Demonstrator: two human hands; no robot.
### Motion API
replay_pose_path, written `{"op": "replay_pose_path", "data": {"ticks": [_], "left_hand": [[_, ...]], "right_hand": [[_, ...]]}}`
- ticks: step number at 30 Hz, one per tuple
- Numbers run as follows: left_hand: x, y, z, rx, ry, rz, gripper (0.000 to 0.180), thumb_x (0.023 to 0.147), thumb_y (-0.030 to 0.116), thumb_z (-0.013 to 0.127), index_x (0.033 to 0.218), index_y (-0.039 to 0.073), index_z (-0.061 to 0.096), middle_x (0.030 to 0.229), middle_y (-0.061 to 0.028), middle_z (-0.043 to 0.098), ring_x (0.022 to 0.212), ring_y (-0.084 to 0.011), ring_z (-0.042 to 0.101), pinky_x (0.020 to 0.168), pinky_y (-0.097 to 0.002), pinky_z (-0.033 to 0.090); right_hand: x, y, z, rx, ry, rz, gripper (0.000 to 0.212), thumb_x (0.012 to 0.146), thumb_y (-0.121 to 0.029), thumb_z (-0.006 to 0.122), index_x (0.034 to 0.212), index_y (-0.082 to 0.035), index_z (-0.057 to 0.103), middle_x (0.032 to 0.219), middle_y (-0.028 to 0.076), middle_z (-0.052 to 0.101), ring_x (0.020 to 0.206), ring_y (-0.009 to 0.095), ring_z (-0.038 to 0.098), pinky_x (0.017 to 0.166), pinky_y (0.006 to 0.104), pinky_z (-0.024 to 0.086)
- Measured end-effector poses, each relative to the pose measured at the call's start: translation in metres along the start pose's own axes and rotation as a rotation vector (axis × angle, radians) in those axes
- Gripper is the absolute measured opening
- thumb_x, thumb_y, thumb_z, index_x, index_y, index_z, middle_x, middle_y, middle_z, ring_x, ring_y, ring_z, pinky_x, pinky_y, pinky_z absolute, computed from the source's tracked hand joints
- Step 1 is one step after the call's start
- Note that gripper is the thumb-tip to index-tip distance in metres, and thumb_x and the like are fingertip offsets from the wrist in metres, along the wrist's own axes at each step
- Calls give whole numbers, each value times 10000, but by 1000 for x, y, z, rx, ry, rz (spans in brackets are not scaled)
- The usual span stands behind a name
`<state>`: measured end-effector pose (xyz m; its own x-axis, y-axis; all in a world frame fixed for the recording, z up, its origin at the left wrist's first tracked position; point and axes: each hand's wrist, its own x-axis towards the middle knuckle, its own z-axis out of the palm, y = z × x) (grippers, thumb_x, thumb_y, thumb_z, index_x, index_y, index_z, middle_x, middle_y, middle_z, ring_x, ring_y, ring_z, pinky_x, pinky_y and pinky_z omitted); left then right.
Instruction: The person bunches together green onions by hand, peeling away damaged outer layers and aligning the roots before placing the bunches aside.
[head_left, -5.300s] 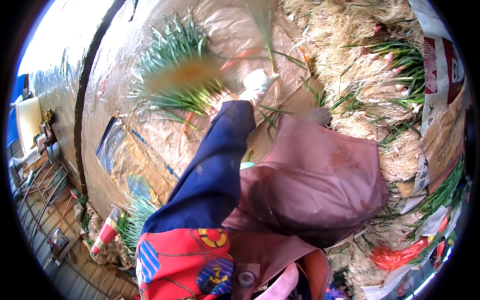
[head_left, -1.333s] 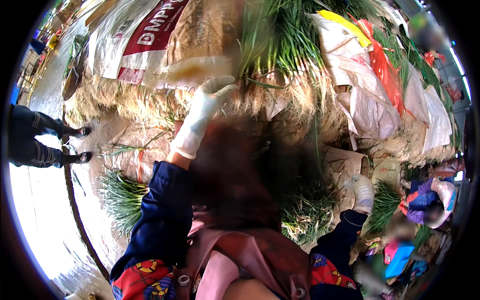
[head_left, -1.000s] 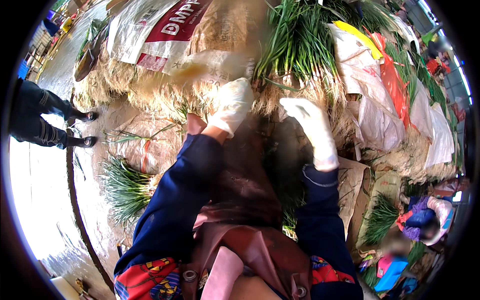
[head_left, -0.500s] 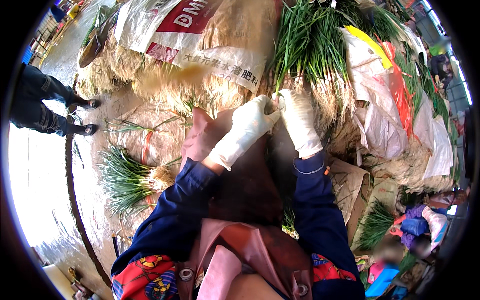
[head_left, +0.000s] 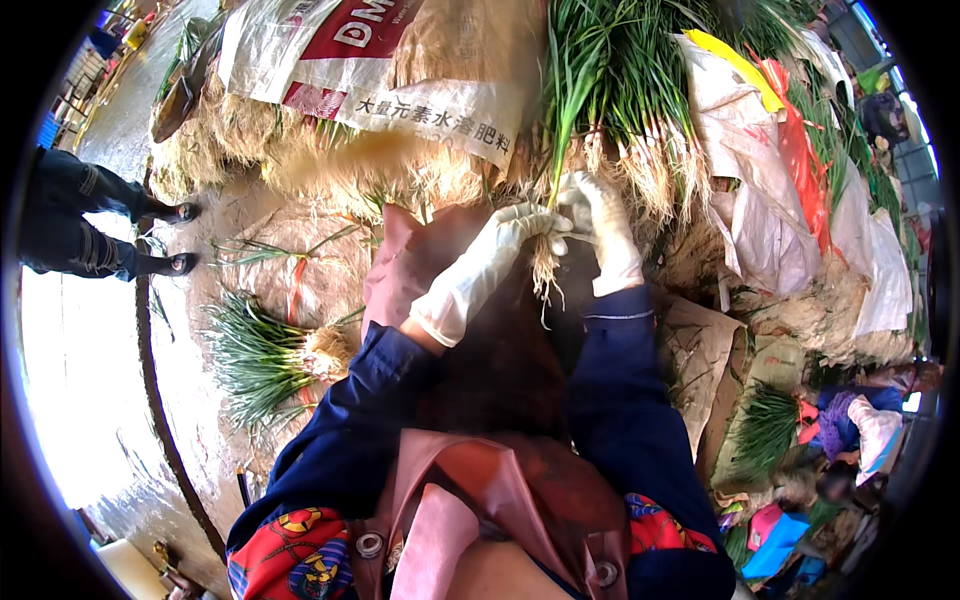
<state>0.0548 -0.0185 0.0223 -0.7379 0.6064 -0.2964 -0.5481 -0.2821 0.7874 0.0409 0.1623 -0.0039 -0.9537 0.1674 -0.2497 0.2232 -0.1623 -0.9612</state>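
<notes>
My left hand (head_left: 495, 250), in a whitish glove, is closed around the lower stalks of a few spring onions (head_left: 562, 150). Their pale roots dangle below its fingers, while the green leaves point away from me. Close beside it on the right, my gloved right hand (head_left: 607, 225) has its fingers curled in at the base of the stalks. Whatever sits between those fingers is hidden. Just beyond both hands lies a large heap of spring onions (head_left: 655, 120), roots toward me.
A tied bundle of spring onions (head_left: 265, 355) lies at left on a sheet. A printed sack (head_left: 430, 120) covers more rooty bundles. White sacking (head_left: 755, 210) and a red plastic strip (head_left: 797, 150) lie at right. Someone's legs (head_left: 95, 215) stand at far left; another person (head_left: 850, 430) is at lower right.
The spring onions have come nearer to me, and their roots now show below my left hand. My right hand has turned, with its fingers curled toward the stalks.
</notes>
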Motion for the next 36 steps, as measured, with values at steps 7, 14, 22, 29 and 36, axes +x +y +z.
{"op": "replay_pose_path", "data": {"ticks": [7,14,22,29,36], "left_hand": [[1,-7,-19,-149,-189,-164,329,942,181,416,1177,-31,502,911,-111,625,724,-170,618,715,-314,509],[-11,30,2,-185,-332,-205,307,931,175,463,1126,-55,523,837,-101,634,729,-186,612,777,-325,495],[81,42,-44,431,468,162,224,819,216,627,906,10,642,604,-34,579,499,-126,519,487,-294,426],[86,31,-48,966,548,145,326,783,288,669,843,-31,643,636,-72,625,558,-155,579,571,-289,462],[32,42,-3,375,250,40,281,883,238,575,1009,-5,637,715,-24,639,607,-68,558,520,-199,429]], "right_hand": [[-16,-9,25,184,-368,96,188,888,-226,569,923,-46,609,660,-18,583,564,64,518,483,206,432],[-17,32,-72,159,490,-180,177,881,-174,550,941,-14,597,741,69,598,600,118,550,545,244,469],[-109,53,-72,-1318,142,-113,415,701,-412,707,955,-94,623,857,84,648,792,244,626,700,345,492],[-90,4,1,-1067,-152,-219,304,798,-348,630,997,-118,630,942,101,645,883,272,614,778,350,478],[-50,-12,3,-391,72,-313,201,856,-251,611,970,-90,647,791,26,676,703,113,631,616,239,481]]}}
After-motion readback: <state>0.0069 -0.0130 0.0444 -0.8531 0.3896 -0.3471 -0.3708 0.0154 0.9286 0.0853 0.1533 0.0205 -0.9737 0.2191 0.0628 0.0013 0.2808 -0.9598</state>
